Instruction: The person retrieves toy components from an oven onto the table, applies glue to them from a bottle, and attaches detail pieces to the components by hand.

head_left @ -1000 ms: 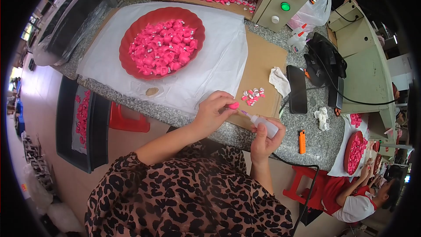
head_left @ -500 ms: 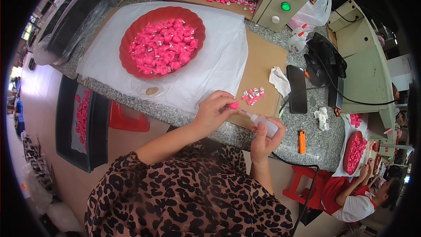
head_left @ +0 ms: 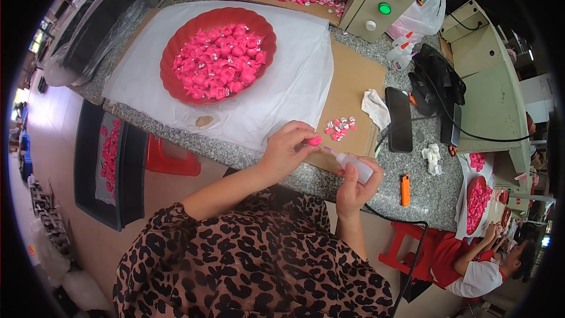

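- The tabletop [head_left: 421, 203] is speckled grey stone, partly covered by a white sheet [head_left: 297, 47] and brown cardboard [head_left: 356, 82].
- Over its near edge, the left hand [head_left: 285, 152] has its grip pinching a small pink piece [head_left: 315, 141] between thumb and fingers.
- The right hand [head_left: 354, 191] has its grip wrapped around a white squeeze bottle [head_left: 358, 169], nozzle aimed at that piece; whether they touch is too small to tell.
- A scalloped red bowl [head_left: 170, 85] full of pink parts stands on the sheet.
- A small pile of pink-and-white bits [head_left: 340, 128] lies on the cardboard, beside a white cloth [head_left: 375, 110].
- Farther right are a dark phone [head_left: 399, 121], crumpled tissue [head_left: 432, 159], an orange lighter [head_left: 405, 190] and a black bag [head_left: 438, 77].
- Behind stands a beige machine [head_left: 362, 15] with red and green lights, pink parts inside its opening.
- On the pale floor [head_left: 65, 121], at left, are a dark bin [head_left: 133, 177] and a red stool [head_left: 170, 165].
- At far right, another person [head_left: 477, 277] sits by a similar red bowl [head_left: 469, 218].
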Demonstrator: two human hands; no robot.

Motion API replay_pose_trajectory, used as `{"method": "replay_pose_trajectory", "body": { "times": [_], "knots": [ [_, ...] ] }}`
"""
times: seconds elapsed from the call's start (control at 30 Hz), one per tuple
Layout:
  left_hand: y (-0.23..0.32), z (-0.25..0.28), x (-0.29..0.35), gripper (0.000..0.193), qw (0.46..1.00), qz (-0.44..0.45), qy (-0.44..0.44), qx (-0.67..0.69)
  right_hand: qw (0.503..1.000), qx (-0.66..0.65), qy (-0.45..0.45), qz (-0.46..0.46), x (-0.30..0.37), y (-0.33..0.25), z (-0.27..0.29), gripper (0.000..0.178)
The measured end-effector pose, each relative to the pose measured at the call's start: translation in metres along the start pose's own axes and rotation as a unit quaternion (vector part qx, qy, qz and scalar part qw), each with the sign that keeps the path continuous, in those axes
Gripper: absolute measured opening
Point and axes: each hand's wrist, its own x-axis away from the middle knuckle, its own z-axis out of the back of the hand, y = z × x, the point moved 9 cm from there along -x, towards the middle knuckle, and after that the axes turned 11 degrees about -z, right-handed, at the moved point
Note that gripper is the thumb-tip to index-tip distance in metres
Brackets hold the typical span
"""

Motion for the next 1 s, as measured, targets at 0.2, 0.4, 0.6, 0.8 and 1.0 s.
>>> {"method": "replay_pose_trajectory", "body": {
  "times": [0.2, 0.4, 0.6, 0.8, 1.0],
  "knots": [
    [-0.0021, 0.0, 0.0011, 0.016, 1.0, -0.007, 0.006, 0.0, 1.0, 0.015, -0.005, 0.014, 0.0001, -0.0024, -0.0015, 0.022],
    [-0.0028, 0.0, 0.0015, 0.017, 1.0, -0.006, 0.013, 0.007, 1.0, 0.024, -0.003, 0.018, -0.0001, -0.0009, -0.0002, 0.022],
    [-0.0033, -0.001, 0.0012, 0.017, 1.0, 0.007, 0.005, 0.007, 1.0, 0.015, 0.005, 0.01, -0.0005, -0.0019, 0.0003, 0.022],
    [-0.0081, -0.002, 0.0022, 0.017, 1.0, 0.008, -0.009, 0.009, 1.0, -0.004, 0.019, -0.012, -0.0035, 0.0025, 0.0036, 0.02],
    [-0.0058, -0.0032, 0.0013, 0.017, 1.0, 0.007, -0.021, -0.002, 0.999, -0.008, 0.028, -0.014, -0.005, 0.0032, 0.0059, 0.018]
  ]
}}
